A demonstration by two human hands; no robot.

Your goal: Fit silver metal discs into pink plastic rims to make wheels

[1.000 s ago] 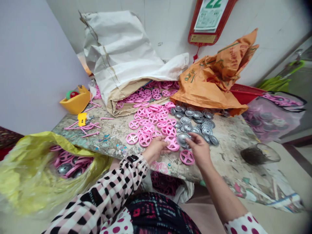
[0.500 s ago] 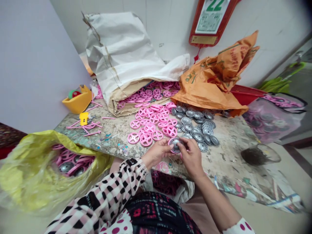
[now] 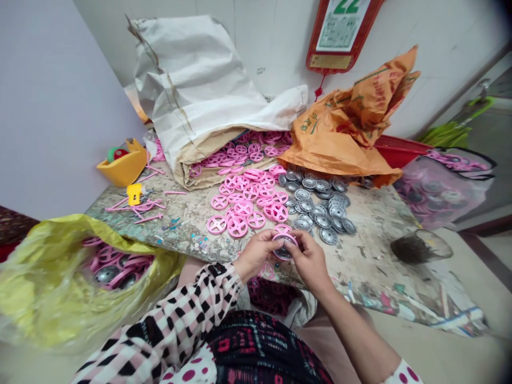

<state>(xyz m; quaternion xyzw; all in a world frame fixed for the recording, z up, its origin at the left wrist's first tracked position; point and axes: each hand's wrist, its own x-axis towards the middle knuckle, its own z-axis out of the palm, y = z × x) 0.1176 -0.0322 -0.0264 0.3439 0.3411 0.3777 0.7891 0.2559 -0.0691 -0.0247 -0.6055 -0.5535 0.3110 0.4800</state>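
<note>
Both forearms raised, wrists turned inward, hands close together. Left hand (image 3: 256,255) and right hand (image 3: 311,261): fingers curled, gripping 1 pink plastic spoked wheel (image 3: 285,238) from opposite sides, just above the table's front edge. Smooth silver metal hubcap (image 3: 283,252) sits inside its rim. Loose pink wheels (image 3: 244,205) and stamped silver hubcaps (image 3: 322,216) lie ahead on the scarred, paint-flecked tabletop (image 3: 372,232).

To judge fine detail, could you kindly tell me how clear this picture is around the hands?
Head view: light is soft, without hard shadows; the left hand and right hand look sharp; the yellow plastic bag shows glare; wide-angle distortion bends the edges.
</note>
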